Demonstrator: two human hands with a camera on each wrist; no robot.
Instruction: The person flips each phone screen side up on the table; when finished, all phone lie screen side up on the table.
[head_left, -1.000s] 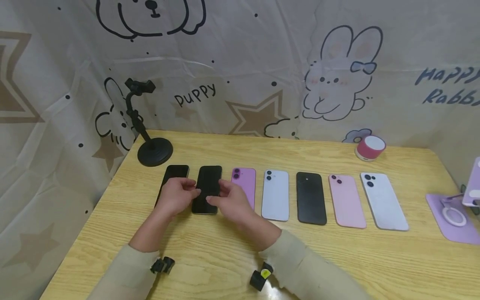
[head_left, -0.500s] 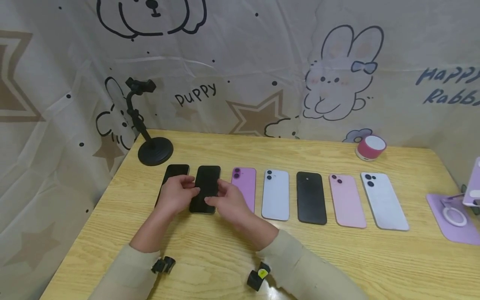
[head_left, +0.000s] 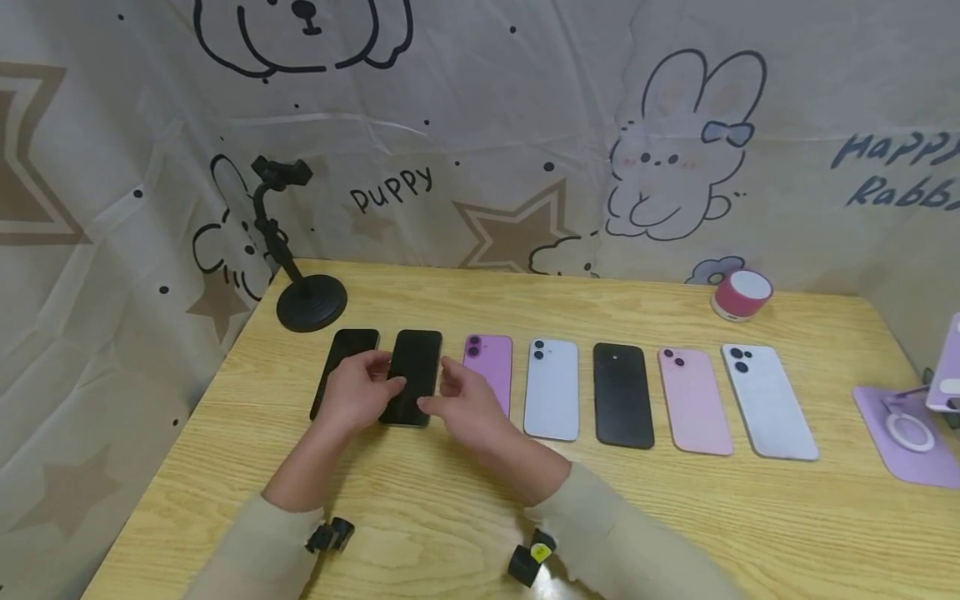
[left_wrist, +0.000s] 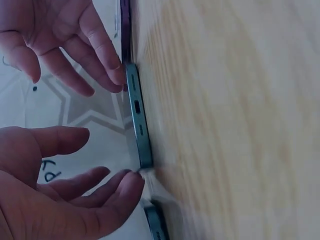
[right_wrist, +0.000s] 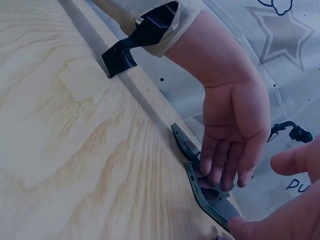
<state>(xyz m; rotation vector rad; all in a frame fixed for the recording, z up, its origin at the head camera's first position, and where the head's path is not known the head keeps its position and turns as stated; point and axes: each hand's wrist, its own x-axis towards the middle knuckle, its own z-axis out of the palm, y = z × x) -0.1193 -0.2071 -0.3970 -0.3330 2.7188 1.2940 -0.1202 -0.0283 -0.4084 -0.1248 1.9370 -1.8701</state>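
A dark-screened phone (head_left: pixel 416 358) lies flat on the wooden table, between my two hands. My left hand (head_left: pixel 352 396) is at its left edge, fingers loosely bent, thumb tip over the border. In the left wrist view, the left fingertips are at the corner of the phone's green-tinted end (left_wrist: pixel 141 122). On the opposite side is my right hand (head_left: pixel 476 408), its thumb over the right border and its fingers beside the edge. Partly hidden under my left hand lies another dark phone (head_left: pixel 352 340). A purple phone (head_left: pixel 495 358) is partly covered by my right hand.
Farther right along the row lie a pale blue phone (head_left: pixel 552 392), a black phone (head_left: pixel 624 396), a pink phone (head_left: pixel 696 404) and a white phone (head_left: pixel 772 408). A black stand (head_left: pixel 311 304), a pink speaker (head_left: pixel 741 296) and a purple stand (head_left: pixel 907 454) surround the row.
The dark phone between my hands has slid slightly left. My right hand first followed it left, then drew back a little to the right. My left hand has hardly moved.
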